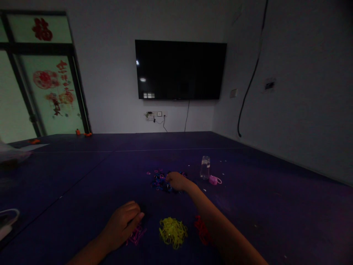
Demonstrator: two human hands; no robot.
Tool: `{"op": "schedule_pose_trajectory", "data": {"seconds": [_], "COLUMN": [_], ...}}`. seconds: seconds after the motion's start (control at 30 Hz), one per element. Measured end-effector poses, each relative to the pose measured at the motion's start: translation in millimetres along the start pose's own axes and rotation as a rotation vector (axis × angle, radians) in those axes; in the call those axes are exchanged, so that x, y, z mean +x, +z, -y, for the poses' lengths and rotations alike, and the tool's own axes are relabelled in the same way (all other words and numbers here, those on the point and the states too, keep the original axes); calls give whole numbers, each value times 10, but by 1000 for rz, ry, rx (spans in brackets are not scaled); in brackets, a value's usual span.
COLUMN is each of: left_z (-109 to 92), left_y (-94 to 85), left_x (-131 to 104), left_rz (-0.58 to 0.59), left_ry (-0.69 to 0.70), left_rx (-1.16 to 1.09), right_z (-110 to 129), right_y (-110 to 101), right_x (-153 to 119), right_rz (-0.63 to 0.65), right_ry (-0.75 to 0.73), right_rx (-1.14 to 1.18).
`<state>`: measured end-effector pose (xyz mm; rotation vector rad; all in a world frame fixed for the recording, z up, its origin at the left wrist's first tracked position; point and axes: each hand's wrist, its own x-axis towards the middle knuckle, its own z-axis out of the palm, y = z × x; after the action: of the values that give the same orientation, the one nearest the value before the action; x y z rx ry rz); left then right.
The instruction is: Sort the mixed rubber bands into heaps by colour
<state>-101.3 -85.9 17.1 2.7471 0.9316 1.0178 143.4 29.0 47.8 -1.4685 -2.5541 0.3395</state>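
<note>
On the dark purple table, my right hand [177,181] reaches into a mixed pile of small dark, blue and pink bands [162,183]; its fingers are pinched together, and what they hold is too small to name. Closer to me, my left hand [124,222] rests with curled fingers beside and partly over a pile of pink-purple bands [136,235]. Between my arms lies a heap of yellow bands [173,232]. A red heap of bands [202,231] is partly hidden by my right forearm.
A clear bottle [205,168] stands right of the mixed pile, with a pink lid [214,180] beside it. A white object [7,228] lies at the left edge. Small orange items [87,134] sit on the far left edge of the purple table [91,173].
</note>
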Motion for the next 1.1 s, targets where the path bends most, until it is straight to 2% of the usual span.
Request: {"op": "schedule_pose_trajectory", "data": {"seconds": [0.13, 0.27, 0.33, 0.37, 0.47, 0.57, 0.63, 0.73, 0.87, 1.0, 1.1], "left_z": [19, 63, 88, 98, 105, 74, 44, 7, 0, 30, 34], "left_y": [16, 4, -20, -35, -79, -101, -102, -102, -102, -85, -83], "left_x": [-11, -5, 7, 13, 31, 39, 41, 45, 53, 43, 17], "left_rz": [-32, -195, -280, -309, -337, -331, -327, -295, -255, -235, -181], "left_ry": [-50, -269, -409, -473, -602, -608, -569, -508, -451, -417, -328], "left_rx": [29, 46, 18, -4, -73, -123, -139, -130, -98, -94, -80], "right_z": [32, 221, 390, 486, 776, 992, 1068, 1086, 962, 677, 408], "right_y": [-116, -164, -141, -119, -33, 34, 45, 12, -101, -254, -332], "right_x": [-39, -84, -99, -108, -146, -203, -236, -259, -232, -194, -186], "right_rz": [-19, -17, 78, 171, 399, 518, 539, 498, 344, 99, -21], "right_ry": [-38, -76, -86, -103, -187, -231, -248, -254, -216, -132, 13], "right_rx": [69, 352, 482, 527, 605, 607, 602, 598, 513, 295, 80]}}
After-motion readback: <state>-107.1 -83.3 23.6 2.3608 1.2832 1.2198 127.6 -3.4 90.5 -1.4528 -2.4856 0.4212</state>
